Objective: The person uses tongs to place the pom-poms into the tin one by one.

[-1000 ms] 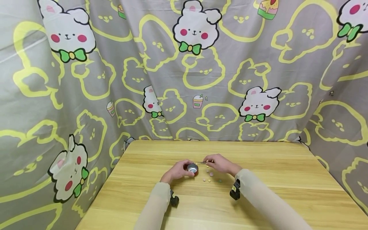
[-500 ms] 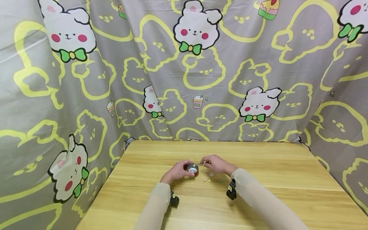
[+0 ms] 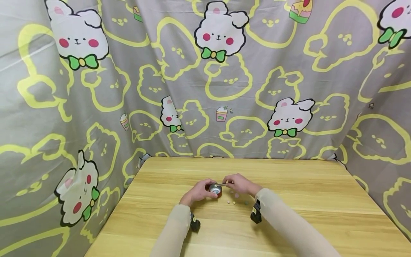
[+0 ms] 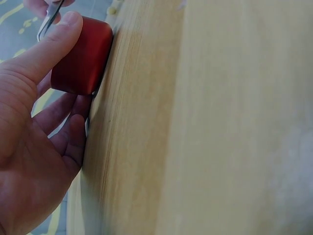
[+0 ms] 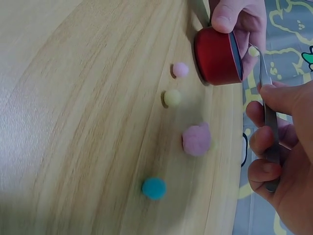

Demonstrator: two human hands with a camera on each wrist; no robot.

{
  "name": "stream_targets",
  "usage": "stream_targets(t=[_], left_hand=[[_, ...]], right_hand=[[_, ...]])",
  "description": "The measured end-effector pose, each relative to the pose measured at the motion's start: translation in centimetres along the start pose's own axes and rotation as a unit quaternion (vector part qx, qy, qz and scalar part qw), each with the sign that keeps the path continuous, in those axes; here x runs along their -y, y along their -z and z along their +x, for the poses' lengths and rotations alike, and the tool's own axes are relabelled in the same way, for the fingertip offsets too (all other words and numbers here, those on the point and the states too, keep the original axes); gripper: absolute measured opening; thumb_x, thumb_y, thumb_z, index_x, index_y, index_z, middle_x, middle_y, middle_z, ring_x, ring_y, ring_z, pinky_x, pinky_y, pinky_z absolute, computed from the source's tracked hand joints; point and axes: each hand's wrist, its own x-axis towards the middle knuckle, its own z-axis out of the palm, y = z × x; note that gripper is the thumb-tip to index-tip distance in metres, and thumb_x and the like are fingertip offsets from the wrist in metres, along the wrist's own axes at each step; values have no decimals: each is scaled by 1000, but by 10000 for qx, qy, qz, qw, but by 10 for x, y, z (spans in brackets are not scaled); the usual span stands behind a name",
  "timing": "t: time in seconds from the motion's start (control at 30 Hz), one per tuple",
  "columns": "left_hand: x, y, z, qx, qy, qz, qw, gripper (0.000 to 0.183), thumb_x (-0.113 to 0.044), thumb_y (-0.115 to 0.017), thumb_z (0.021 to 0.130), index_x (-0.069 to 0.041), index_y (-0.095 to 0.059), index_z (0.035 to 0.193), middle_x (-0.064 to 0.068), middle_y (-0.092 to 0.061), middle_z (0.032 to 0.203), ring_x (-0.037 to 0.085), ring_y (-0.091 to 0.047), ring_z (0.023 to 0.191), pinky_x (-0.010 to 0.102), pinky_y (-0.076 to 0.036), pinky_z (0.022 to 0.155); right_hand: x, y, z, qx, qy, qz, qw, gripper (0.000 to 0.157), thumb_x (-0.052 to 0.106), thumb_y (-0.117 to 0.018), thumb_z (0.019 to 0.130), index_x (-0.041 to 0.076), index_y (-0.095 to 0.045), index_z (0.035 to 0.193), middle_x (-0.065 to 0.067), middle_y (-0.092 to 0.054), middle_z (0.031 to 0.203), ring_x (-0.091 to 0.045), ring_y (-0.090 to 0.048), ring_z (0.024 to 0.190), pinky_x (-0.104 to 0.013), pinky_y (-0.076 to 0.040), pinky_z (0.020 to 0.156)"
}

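In the head view my left hand (image 3: 199,191) grips a small round red metal container (image 5: 215,56), its thumb on the near side. The container stands on the table with its silvery inside facing up. My right hand (image 3: 240,184) pinches metal tweezers (image 5: 270,122) between thumb and fingers. A small pale yellow ball (image 5: 253,51) is at the tweezers' tips, by the container's far rim. Whether the ball is over the opening is hard to tell. From the left wrist view, the red side wall (image 4: 85,58) shows beside my thumb, and the tweezers (image 4: 49,19) appear behind it.
Loose balls lie on the wooden table (image 3: 160,221) right of the container: a small pink ball (image 5: 180,69), a yellow ball (image 5: 171,98), a larger lumpy mauve ball (image 5: 196,139) and a blue ball (image 5: 154,188). A patterned curtain (image 3: 224,135) hangs behind the table.
My right hand has moved left, bringing the tweezers and the yellow ball from beside the container to its far rim. The left hand and the container have stayed put.
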Motion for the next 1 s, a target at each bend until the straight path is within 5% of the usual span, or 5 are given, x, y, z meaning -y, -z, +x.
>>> stream_targets(t=[0.2, 0.4, 0.57, 0.8, 1.0], left_hand=[[4, -2, 1, 19, 24, -98, 9999, 46, -4, -74, 81, 7, -55, 121, 22, -59, 112, 38, -52, 103, 54, -39, 91], [34, -8, 14, -77, 39, 158, 9998, 47, -11, -76, 80, -1, -57, 122, 10, -61, 110, 26, -54, 100, 46, -41, 89], [44, -7, 18, 18, 95, 97, 9999, 48, -16, -78, 78, -5, -59, 120, 5, -62, 108, 20, -54, 97, 39, -43, 87], [44, -7, 16, -40, 84, 103, 9999, 47, -15, -78, 79, -5, -59, 121, 5, -62, 110, 20, -55, 99, 35, -43, 86], [27, -7, 10, -109, -29, -54, 9999, 46, -6, -75, 80, 3, -57, 121, 16, -60, 112, 33, -54, 103, 49, -40, 90]], right_hand=[[-2, -4, 0, -15, -27, -52, 10000, 14, 8, -57, 94, 10, -66, 104, -8, -65, 85, -8, -53, 69, -31, -45, 67], [0, -4, -1, -54, -5, -30, 10000, 14, 7, -58, 93, 9, -65, 105, -9, -64, 81, -11, -56, 63, -31, -45, 67], [3, -3, -4, 82, -285, 455, 9985, 14, 7, -56, 95, 8, -64, 107, -14, -62, 81, -20, -61, 61, -29, -49, 51], [4, 3, -10, -13, -188, 39, 9998, 15, 10, -56, 95, 10, -65, 107, -5, -63, 86, -11, -59, 66, -29, -48, 64], [1, 9, -18, -191, -55, -168, 9997, 15, 11, -56, 95, 12, -66, 106, 5, -62, 86, -8, -56, 75, -31, -46, 67]])
